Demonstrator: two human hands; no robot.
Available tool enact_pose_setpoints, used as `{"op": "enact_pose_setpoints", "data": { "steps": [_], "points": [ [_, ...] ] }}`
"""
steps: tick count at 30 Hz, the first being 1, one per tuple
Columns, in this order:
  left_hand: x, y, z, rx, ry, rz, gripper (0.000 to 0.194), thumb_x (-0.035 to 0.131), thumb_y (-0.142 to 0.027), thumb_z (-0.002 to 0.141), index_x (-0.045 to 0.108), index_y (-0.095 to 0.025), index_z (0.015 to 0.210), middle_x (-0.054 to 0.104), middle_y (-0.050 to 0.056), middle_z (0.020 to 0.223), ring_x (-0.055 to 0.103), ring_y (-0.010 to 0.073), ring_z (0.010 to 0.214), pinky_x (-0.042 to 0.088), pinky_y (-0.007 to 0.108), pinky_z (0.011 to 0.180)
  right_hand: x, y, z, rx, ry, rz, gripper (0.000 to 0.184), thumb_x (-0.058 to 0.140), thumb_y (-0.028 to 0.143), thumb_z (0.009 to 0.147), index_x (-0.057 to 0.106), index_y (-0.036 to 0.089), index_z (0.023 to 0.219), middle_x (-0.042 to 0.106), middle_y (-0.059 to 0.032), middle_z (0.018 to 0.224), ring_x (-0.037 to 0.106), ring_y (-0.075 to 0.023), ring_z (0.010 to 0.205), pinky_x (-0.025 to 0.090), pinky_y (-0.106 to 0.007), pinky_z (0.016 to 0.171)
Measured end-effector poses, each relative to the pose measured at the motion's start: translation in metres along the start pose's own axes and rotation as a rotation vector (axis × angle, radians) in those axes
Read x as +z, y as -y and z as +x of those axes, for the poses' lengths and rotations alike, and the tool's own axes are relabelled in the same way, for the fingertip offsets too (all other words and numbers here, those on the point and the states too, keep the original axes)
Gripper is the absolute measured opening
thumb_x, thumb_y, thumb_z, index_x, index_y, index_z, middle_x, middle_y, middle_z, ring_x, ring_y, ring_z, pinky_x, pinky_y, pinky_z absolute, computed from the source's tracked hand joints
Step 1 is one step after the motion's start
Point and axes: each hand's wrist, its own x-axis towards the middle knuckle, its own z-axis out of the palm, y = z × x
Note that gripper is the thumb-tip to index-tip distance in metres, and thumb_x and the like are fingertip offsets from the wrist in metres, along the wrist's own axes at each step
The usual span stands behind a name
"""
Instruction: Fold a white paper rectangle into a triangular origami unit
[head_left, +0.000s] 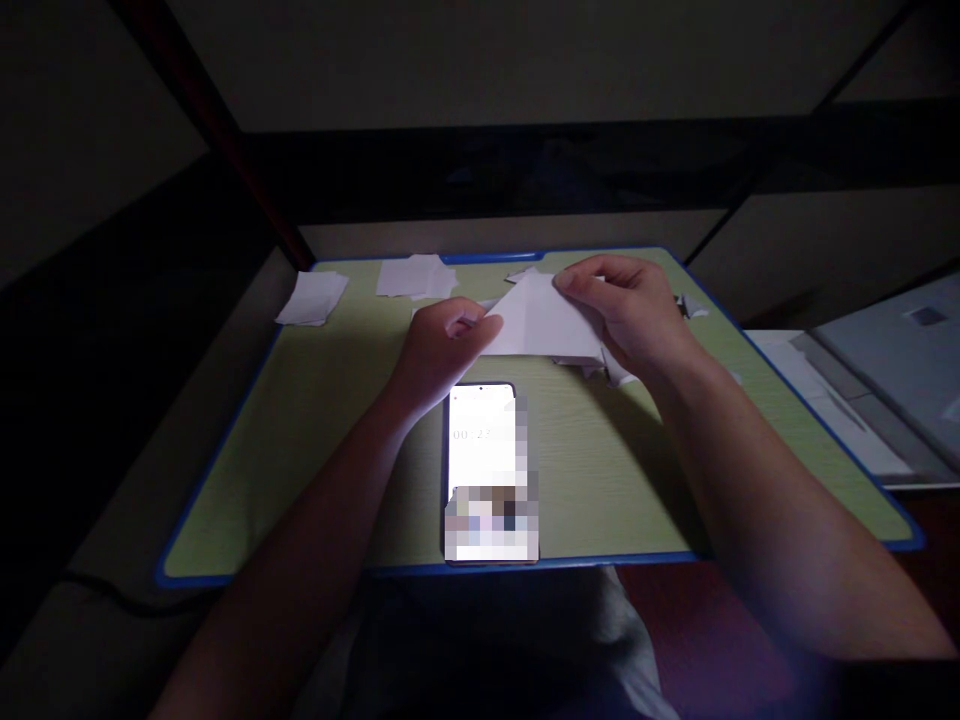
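Note:
Between my two hands a white sheet of paper (pixel 544 318) is held up over the table, with a crease down it and a slanting upper left edge. My left hand (pixel 448 345) pinches its left side, thumb on the near face. At the upper right, my right hand (pixel 630 305) grips the paper between thumb and fingers. Beneath the sheet, near my right hand, some torn or folded paper pieces (pixel 619 368) lie partly hidden. A lit phone (pixel 484 450) lies on the table below my hands, its screen showing 00:23 and a blurred lower part.
The green table (pixel 330 480) has a blue rim. One stack of white paper (pixel 311 298) sits at its far left corner, another stack (pixel 416 277) along the back edge. Small scraps (pixel 694 306) lie at the right. Beyond the right edge is a grey-white box-like object (pixel 892 370).

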Motion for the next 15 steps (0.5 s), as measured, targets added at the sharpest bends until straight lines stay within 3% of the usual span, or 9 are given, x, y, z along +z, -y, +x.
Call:
{"op": "enact_pose_setpoints", "data": {
  "steps": [15],
  "points": [
    [0.0007, 0.0016, 0.0004, 0.02, -0.001, 0.027, 0.018, 0.06, -0.028, 0.079, 0.06, -0.017, 0.065, 0.061, 0.0, 0.062, 0.053, 0.0116, 0.058, 0.04, 0.025, 0.053, -0.0006, -0.0017, 0.0015, 0.003, 0.008, -0.006, 0.008, 0.078, 0.03, 0.07, 0.073, 0.025, 0.066, 0.066, -0.0005, 0.066, 0.053, -0.013, 0.056, 0.037, -0.028, 0.048]
  ]
}}
